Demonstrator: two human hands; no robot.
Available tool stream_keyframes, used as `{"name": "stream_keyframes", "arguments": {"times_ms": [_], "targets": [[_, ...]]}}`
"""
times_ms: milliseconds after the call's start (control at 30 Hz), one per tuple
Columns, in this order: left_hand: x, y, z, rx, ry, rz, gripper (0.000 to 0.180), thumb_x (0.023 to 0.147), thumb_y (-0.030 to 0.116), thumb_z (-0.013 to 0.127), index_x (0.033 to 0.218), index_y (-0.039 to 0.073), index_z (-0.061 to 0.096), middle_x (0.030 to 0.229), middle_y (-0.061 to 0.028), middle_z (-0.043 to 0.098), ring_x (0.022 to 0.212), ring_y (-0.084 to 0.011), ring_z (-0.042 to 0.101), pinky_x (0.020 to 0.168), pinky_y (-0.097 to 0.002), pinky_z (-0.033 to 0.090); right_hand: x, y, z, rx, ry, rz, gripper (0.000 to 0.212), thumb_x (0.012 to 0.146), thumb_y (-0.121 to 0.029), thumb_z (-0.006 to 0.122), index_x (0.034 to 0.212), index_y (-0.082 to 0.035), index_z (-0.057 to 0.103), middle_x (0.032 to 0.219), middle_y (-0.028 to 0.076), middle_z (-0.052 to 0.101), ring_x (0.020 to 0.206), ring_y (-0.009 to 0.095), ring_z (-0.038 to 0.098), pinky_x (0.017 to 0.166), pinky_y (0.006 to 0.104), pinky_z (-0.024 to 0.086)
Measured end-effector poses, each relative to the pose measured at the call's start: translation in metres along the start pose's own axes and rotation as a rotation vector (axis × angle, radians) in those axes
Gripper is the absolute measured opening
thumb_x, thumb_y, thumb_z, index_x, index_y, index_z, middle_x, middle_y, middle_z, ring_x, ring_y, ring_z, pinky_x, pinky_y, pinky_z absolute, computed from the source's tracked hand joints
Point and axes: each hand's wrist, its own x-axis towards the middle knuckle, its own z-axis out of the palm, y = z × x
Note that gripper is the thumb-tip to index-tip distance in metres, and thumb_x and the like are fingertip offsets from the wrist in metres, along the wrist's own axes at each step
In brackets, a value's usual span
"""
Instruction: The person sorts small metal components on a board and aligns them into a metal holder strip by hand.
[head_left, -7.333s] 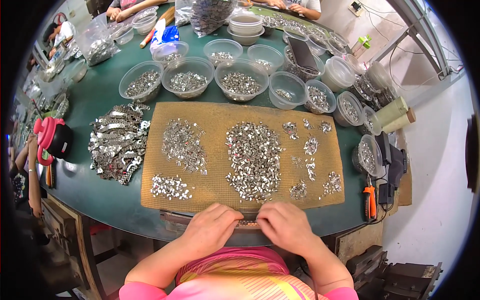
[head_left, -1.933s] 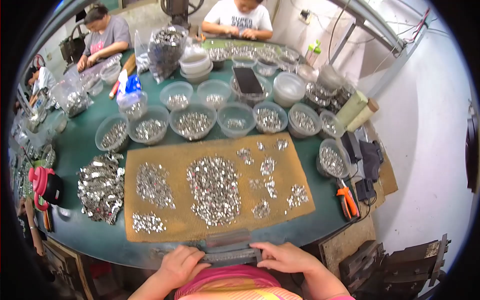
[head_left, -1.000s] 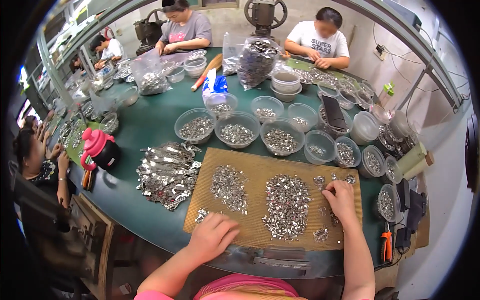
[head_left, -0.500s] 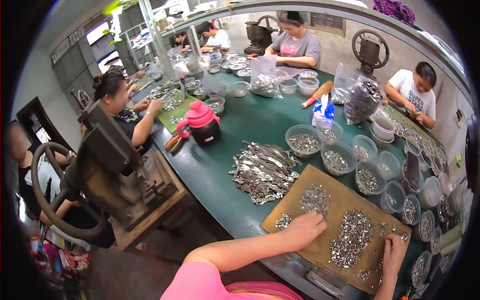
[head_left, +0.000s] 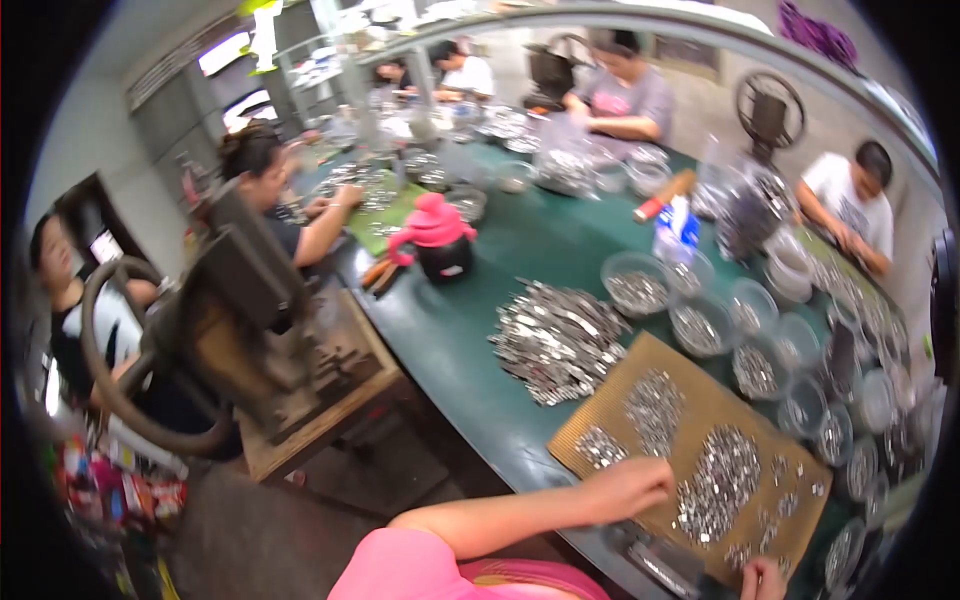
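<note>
A ribbed tan mat [head_left: 800, 535] lies at the near table edge, with small shiny metal pieces in separate heaps. My left hand [head_left: 630, 488] is over the mat's near left part, its fingers curled together; what they may hold is too small to see. Beside it is the large heap of metal pieces [head_left: 722, 480], with a looser heap [head_left: 655, 408] beyond and a small pile [head_left: 600, 447] to the left. At the mat's near edge, by a few tiny piles, my right hand [head_left: 763, 580] is partly cut off by the picture's edge. Its fingertips are pinched together, their contents hidden.
Flat metal strips [head_left: 555, 340] are heaped on the green table [head_left: 540, 240] left of the mat. Clear plastic tubs [head_left: 700, 325] of parts line its far and right sides. A pink-lidded black jug [head_left: 440, 240] stands farther back. A hand press [head_left: 230, 320] is at left; other people sit around.
My right hand has come from the mat's right side to its near edge. My left hand has drawn back slightly from the looser heap. The whole view has shifted and blurred.
</note>
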Motion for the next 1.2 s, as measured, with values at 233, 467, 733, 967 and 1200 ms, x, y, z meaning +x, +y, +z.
{"name": "stream_keyframes", "arguments": {"times_ms": [233,467,733,967,1200], "targets": [[-0.007,0.004,0.051,-0.157,-0.032,0.272,0.011,0.095,0.014,0.069,0.099,0.005,0.064,0.095,-0.0122,0.059,0.093,-0.0343,0.061,0.080,-0.0430,0.050,0.003,-0.024,0.024,0.128,-0.029,-0.165,0.020,0.101,-0.010,0.064,0.115,0.002,0.072,0.108,0.021,0.073,0.100,0.036,0.070,0.089,0.0404,0.054],[-0.005,0.043,0.079,-0.173,-0.164,0.133,0.021,0.089,0.027,0.074,0.101,0.010,0.075,0.098,-0.0116,0.071,0.095,-0.0323,0.068,0.085,-0.0456,0.054,0.012,-0.037,0.043,0.250,-0.049,-0.114,0.019,0.101,-0.010,0.065,0.115,0.002,0.070,0.105,0.018,0.072,0.094,0.029,0.069,0.088,0.0381,0.055],[-0.011,0.042,0.088,-0.046,-0.036,0.271,0.013,0.091,0.022,0.070,0.096,0.010,0.070,0.093,-0.0122,0.068,0.090,-0.0359,0.065,0.077,-0.0469,0.052,0.010,-0.062,0.030,0.446,-0.100,-0.010,0.016,0.103,-0.011,0.063,0.111,0.002,0.068,0.100,0.014,0.070,0.092,0.023,0.066,0.085,0.0340,0.053],[-0.021,0.047,0.106,-0.090,-0.065,0.309,0.014,0.092,0.024,0.070,0.094,0.010,0.069,0.092,-0.0124,0.067,0.089,-0.0355,0.065,0.077,-0.0473,0.052,-0.020,-0.041,0.029,0.487,-0.238,0.321,0.016,0.103,-0.011,0.062,0.111,0.001,0.068,0.100,0.012,0.070,0.091,0.021,0.065,0.085,0.0337,0.052],[-0.023,0.038,0.075,-0.011,-0.036,0.384,0.013,0.093,0.018,0.070,0.099,0.007,0.070,0.092,-0.0101,0.063,0.088,-0.0311,0.063,0.077,-0.0406,0.053,-0.031,-0.025,0.048,0.134,0.086,-0.136,0.016,0.099,-0.011,0.067,0.112,-0.002,0.071,0.108,0.019,0.072,0.100,0.032,0.070,0.090,0.0408,0.055]]}}
